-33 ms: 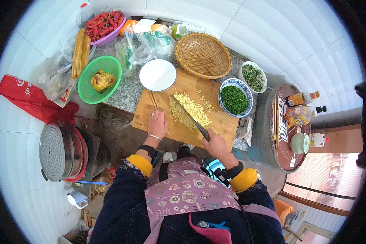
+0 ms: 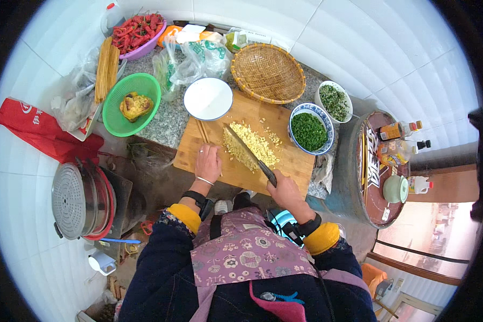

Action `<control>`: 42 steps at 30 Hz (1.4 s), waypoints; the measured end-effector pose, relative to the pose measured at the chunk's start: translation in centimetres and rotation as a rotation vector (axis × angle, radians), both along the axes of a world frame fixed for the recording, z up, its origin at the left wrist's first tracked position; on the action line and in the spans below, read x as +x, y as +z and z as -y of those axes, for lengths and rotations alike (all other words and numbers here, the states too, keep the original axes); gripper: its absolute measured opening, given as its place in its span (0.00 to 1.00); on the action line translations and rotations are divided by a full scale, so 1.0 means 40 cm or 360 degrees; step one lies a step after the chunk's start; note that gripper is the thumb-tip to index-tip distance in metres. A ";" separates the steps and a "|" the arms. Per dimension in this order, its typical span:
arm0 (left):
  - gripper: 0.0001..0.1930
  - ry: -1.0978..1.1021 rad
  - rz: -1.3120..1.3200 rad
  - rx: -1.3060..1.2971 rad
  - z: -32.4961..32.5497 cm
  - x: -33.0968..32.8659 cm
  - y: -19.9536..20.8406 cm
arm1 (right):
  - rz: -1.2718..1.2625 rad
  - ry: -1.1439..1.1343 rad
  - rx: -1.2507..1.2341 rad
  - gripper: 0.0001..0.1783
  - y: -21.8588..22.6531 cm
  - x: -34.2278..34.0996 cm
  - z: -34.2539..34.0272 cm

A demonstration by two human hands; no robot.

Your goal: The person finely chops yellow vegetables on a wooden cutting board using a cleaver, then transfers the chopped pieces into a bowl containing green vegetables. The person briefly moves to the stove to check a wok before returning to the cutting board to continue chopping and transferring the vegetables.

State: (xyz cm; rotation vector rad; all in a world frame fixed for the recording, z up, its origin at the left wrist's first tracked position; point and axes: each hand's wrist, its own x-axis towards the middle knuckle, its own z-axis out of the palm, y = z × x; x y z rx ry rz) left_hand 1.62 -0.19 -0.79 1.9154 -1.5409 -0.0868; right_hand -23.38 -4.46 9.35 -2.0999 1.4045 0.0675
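Along the near side of the speckled granite counter [image 2: 163, 129] lies a wooden cutting board [image 2: 284, 167], and round its heap of chopped yellow bits [image 2: 262, 146], taken as the clock's centre, stand the other wares: a round woven basket [image 2: 268, 72] at twelve o'clock, a green strainer [image 2: 114, 119] with a browned yellow lump [image 2: 136, 105] between nine and ten, an empty white bowl [image 2: 208, 99] between ten and eleven, and a blue-and-white bowl [image 2: 321, 110] of chopped greens [image 2: 309, 130] between two and three. Almost nothing differs from an instant earlier: hands, blade and heap keep their places, any shift being too slight to tell, so the knife work seems, by my judgement, no further along. The knife [image 2: 243, 145] runs through the heap with its tip toward eleven o'clock; whether its edge touches the wood is hidden. The right hand [image 2: 285, 190] is closed round the handle, and the heap lies just beyond it, toward eleven. The left hand [image 2: 206, 163] rests over a pair of wooden sticks [image 2: 202, 130], fingers close together, though I cannot tell whether they grip them; from there the yellow bits lie near, at two o'clock. Smallest are the stray crumbs [image 2: 274, 138] at the heap's two-o'clock side.
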 end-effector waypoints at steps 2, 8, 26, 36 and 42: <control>0.14 -0.0008 -0.0019 0.0050 -0.003 -0.001 0.000 | -0.0047 -0.0005 0.0009 0.17 0.001 0.003 0.000; 0.14 -0.0009 -0.0059 0.0095 -0.002 0.000 0.002 | 0.0236 -0.0105 0.0060 0.16 -0.014 -0.019 0.020; 0.43 -0.1151 -0.0478 0.0166 0.021 -0.243 0.147 | 0.1298 -0.0967 0.1079 0.16 0.043 -0.031 0.008; 0.41 -0.0907 -0.0339 0.0208 0.120 -0.235 0.106 | 0.1360 -0.0982 0.1551 0.17 0.089 -0.119 -0.009; 0.39 -0.0470 -0.0487 0.0338 0.174 -0.180 0.069 | 0.1378 -0.0838 0.1579 0.17 0.077 -0.192 -0.031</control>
